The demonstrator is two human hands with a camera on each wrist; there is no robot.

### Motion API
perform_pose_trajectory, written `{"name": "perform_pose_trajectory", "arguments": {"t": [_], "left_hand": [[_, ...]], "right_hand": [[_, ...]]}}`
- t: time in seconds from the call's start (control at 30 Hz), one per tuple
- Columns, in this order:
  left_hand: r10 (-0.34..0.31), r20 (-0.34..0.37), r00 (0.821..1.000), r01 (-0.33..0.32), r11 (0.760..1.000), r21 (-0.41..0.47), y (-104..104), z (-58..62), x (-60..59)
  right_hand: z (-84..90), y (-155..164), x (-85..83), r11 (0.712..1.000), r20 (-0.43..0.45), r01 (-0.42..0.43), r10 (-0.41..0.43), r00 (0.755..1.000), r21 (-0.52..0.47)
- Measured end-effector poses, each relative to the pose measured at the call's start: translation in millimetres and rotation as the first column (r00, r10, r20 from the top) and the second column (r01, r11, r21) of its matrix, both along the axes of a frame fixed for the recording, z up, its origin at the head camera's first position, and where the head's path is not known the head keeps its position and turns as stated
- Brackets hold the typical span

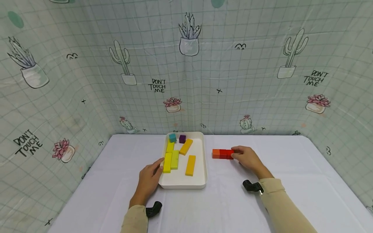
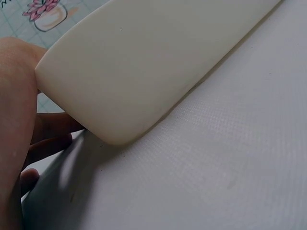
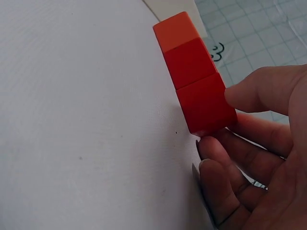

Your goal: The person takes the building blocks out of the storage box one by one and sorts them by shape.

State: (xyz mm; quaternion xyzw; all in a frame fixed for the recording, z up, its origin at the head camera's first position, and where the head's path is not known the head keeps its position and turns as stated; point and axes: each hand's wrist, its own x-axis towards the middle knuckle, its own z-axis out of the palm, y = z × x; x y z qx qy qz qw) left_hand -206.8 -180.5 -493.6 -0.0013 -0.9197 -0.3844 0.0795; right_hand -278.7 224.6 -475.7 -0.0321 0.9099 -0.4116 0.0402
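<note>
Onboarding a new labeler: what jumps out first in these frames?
The row of red and orange cubes on the white table, right of the tray, with the right hand pinching its near end. Then the white tray mid-table holding yellow and orange bars, with the left hand resting at its left edge.

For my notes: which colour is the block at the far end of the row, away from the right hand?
Orange block, beside two red ones; right wrist view shows it best.
</note>
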Motion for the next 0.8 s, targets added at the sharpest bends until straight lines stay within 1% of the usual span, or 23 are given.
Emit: {"name": "perform_pose_trajectory", "arguments": {"t": [0.1,0.33,0.7,0.8], "left_hand": [[-0.003,-0.003,1.0,0.003,1.0,-0.006,-0.1,0.1,-0.2],[-0.005,0.002,1.0,0.005,1.0,-0.006,-0.5,-0.2,-0.4],[-0.007,-0.013,1.0,0.007,1.0,-0.007,-1.5,-0.1,-0.5],[-0.008,-0.013,1.0,0.008,1.0,-0.009,-1.8,0.5,-1.1]], "right_hand": [[-0.6,-0.1,0.8,1.0,-0.005,0.0,0.0,1.0,-0.006],[0.9,-3.5,1.5,1.0,-0.04,-0.019,0.02,0.999,0.018],[-1.3,-8.3,-3.1,0.999,-0.039,-0.014,0.016,0.999,0.039],[-0.2,-8.6,-3.5,0.999,-0.027,-0.011,0.012,1.0,0.038]]}}
